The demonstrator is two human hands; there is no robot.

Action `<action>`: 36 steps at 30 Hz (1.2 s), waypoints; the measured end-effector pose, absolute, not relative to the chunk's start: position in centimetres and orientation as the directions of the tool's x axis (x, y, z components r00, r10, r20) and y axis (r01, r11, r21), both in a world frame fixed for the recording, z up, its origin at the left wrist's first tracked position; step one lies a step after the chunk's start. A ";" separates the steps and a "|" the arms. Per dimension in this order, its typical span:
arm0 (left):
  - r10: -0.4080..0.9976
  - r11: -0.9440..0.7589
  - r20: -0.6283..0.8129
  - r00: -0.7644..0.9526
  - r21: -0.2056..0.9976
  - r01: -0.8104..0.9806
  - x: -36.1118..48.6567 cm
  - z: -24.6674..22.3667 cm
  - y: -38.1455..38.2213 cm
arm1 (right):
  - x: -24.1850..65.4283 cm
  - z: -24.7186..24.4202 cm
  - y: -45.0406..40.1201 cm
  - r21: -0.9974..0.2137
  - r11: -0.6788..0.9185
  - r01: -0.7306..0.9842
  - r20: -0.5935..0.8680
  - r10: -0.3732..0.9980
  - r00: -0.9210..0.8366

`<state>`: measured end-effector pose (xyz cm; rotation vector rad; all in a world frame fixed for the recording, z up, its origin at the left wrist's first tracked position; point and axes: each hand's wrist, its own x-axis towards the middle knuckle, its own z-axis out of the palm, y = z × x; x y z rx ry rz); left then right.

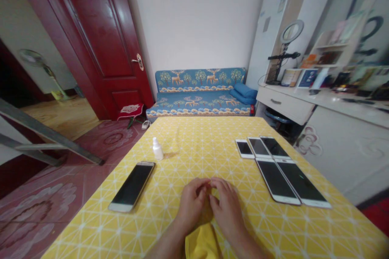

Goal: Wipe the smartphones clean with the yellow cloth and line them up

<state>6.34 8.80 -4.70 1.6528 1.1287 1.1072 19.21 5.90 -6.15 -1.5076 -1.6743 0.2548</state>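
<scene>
My left hand (191, 206) and my right hand (226, 206) work close together at the near side of the yellow patterned tablecloth (194, 149). I think the biggest risk is a wide move of my arm: if the yellow cloth (203, 243) swings to the right, it can catch the five smartphones (276, 180), and because they lie with edges almost touching, one push may shift them all or scratch the screens. On the left, the lone smartphone (132, 186) lies near the table edge, so a careless sweep may send it down to the tiled floor (39, 206). The small white dropper bottle (157, 149) stands upright farther away and could tip over if touched. The yellow cloth is soft and bunched, with its loose end near me at the table edge — its colour is so close to the tablecloth that the outline is hard to follow. My fingers are half curled, with the tips nearly meeting above it, but I cannot tell if they are really grasping it
</scene>
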 end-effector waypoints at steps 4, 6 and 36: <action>0.945 -0.284 0.227 0.237 0.927 0.243 6.0 -4.8 8.9 | 19.6 -6.0 5.9 -0.650 0.268 0.711 0.421 0.906 0.042; 0.942 -0.295 0.235 0.240 0.921 0.254 6.0 -4.9 9.0 | 19.7 -6.0 6.0 -0.648 0.261 0.715 0.416 0.908 0.045; 0.940 -0.282 0.222 0.257 0.933 0.223 5.9 -4.8 8.7 | 20.0 -6.2 6.0 -0.687 0.291 0.666 0.426 0.904 0.045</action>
